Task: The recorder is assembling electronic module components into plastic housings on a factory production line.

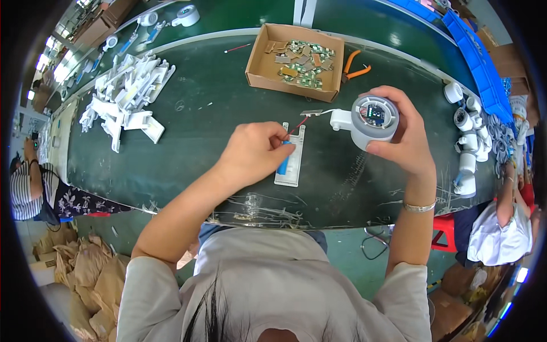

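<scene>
My left hand (249, 153) pinches a blue cylindrical battery (282, 166) between thumb and fingers, just over a long white plastic shell (293, 169) lying on the table. A thin red wire runs from the battery to a small circuit board (311, 113) beyond the shell. Pale wires link that board to the short neck of a white round housing (371, 137). My right hand (411, 137) wraps the housing from its right side, thumb in front. Its open face is turned up and shows a dark round circuit board (374, 114) with small lights.
A cardboard box (273, 86) of small circuit boards stands beyond my hands, with orange-handled pliers (356, 67) beside it. White plastic shells (128, 97) are heaped at left. White round housings (468, 142) and blue bins (476, 62) line the right. Co-workers sit at both sides.
</scene>
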Demonstrator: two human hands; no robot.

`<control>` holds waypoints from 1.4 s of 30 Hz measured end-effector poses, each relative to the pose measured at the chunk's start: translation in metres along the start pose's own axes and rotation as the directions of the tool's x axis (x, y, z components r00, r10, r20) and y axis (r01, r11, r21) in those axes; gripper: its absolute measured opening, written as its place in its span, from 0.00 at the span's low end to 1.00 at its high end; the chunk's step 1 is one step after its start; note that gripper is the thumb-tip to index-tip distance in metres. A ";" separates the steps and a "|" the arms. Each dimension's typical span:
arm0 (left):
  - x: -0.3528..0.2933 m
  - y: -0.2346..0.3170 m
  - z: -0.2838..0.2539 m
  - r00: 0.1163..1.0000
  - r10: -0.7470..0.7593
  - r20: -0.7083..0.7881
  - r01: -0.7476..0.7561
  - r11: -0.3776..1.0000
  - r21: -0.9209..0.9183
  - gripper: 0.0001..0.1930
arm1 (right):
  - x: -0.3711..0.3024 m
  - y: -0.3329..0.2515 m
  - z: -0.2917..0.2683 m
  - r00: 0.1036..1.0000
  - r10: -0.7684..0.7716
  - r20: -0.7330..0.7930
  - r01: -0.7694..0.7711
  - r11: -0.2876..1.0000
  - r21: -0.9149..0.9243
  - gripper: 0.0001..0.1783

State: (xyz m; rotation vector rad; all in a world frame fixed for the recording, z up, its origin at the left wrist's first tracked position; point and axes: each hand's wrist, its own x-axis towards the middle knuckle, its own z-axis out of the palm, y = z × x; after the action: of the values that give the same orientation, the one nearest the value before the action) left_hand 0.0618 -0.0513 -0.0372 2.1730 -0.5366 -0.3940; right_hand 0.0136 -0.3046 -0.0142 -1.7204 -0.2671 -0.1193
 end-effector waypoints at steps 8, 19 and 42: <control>0.003 -0.015 0.021 0.983 0.182 -0.001 -0.173 0.936 0.308 0.08 | 0.003 0.006 0.003 0.996 0.078 0.035 -0.075 0.993 -0.091 0.38; 0.013 -0.020 -0.103 0.851 0.328 -0.410 -0.064 0.840 0.539 0.05 | 0.098 -0.020 0.056 0.982 -0.180 0.062 0.185 0.979 -0.090 0.43; -0.040 -0.143 -0.242 0.922 0.339 -0.186 -0.149 0.755 0.638 0.21 | 0.207 0.010 0.254 0.436 -0.254 0.864 0.677 0.725 -0.129 0.11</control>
State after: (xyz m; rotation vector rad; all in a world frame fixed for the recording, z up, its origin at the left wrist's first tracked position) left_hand 0.1711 0.2085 -0.0027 2.6664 -0.8618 0.3043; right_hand 0.1982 -0.0340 -0.0192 -2.0305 -1.5751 0.2256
